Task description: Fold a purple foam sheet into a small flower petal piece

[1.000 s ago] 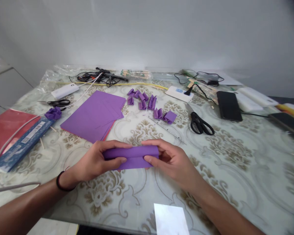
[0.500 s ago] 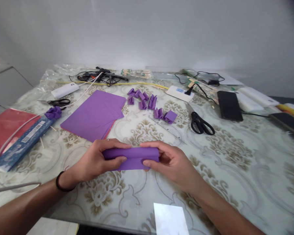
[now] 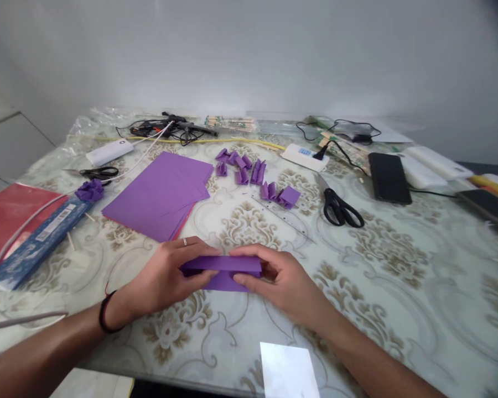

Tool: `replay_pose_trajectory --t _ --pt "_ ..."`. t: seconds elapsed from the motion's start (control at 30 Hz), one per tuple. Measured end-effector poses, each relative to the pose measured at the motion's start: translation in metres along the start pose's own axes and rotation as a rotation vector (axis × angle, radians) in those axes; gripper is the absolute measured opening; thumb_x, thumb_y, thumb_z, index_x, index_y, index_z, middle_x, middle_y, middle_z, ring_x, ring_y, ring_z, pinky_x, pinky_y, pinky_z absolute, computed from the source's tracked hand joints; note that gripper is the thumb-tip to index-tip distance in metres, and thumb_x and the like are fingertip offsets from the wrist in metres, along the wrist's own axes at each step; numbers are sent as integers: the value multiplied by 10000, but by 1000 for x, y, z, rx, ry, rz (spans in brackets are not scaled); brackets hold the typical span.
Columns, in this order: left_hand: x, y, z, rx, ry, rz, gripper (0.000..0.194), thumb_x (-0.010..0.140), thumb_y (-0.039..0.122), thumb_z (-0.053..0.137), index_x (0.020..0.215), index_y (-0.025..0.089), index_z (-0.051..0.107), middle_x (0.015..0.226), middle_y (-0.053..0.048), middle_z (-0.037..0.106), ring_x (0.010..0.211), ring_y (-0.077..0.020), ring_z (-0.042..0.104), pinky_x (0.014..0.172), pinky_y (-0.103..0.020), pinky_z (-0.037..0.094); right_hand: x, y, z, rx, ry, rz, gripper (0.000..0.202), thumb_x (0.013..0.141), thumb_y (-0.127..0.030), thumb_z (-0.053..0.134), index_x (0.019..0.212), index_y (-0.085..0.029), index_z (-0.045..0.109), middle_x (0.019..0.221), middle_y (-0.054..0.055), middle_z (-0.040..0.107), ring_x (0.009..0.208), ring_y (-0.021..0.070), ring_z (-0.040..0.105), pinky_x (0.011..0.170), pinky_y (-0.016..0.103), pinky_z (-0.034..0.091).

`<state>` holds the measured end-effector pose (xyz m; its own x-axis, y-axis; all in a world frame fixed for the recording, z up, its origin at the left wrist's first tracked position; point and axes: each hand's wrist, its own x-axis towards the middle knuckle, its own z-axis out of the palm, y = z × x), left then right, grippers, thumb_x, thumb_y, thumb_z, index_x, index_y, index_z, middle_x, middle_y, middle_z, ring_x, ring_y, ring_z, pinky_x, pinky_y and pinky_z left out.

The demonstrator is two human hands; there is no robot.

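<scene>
Between my two hands is a sheet of purple paper (image 3: 228, 281), its far part folded over toward me in a long strip. My left hand (image 3: 176, 273) grips the left end, fingers behind the fold and thumb in front. At the right end my right hand (image 3: 271, 275) pinches it the same way. Beyond my left hand lies a stack of purple paper sheets (image 3: 157, 188), with a bit of red showing under its edge. Several small folded purple paper pieces (image 3: 258, 172) are grouped past my hands, and a clear ruler (image 3: 284, 219) lies nearer.
Black-handled scissors (image 3: 342, 209) lie to the right, near a black phone (image 3: 390, 178) and a white power strip (image 3: 305, 157). On the left are a red and blue packet (image 3: 37, 237), crumpled purple paper (image 3: 90, 190) and a cable. A white card (image 3: 289, 369) sits at the front edge.
Both hands have shifted slightly, the right one leftward along the purple paper. The folded strip now looks flatter and more sharply edged than the rounded fold before.
</scene>
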<state>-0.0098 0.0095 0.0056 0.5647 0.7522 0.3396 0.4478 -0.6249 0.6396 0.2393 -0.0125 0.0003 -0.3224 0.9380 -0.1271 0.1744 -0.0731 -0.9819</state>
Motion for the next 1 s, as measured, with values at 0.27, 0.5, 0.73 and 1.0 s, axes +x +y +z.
replay_pose_trajectory --t 0.27,0.5,0.73,1.0 --pt "2 0 2 -9 -64 -44 311 887 91 677 1175 188 742 956 -32 802 785 -160 737 712 -262 564 -2 4 -2 17 -39 31 352 935 -470 737 1193 -230 746 930 37 734 786 186 690 707 291 559" --pt "5 6 -1 -47 -135 -119 242 951 268 732 1181 193 741 1017 -50 815 856 -190 759 797 -303 582 1 3 -1 -2 -32 34 268 936 -423 735 1125 -236 764 981 41 762 828 202 715 735 304 577" --pt "7 6 -3 -63 -195 -172 235 968 293 729 1178 190 751 1012 -55 815 849 -192 755 780 -301 563 3 4 0 -27 -36 38 256 907 -378 761 1123 -241 769 976 34 775 860 208 724 769 313 580" --pt "4 1 -2 -29 -157 -101 245 944 287 769 1166 184 759 949 -47 817 757 -170 741 689 -263 537 3 9 1 -11 -20 35 280 877 -359 779 1127 -235 779 933 26 765 796 192 694 710 297 551"
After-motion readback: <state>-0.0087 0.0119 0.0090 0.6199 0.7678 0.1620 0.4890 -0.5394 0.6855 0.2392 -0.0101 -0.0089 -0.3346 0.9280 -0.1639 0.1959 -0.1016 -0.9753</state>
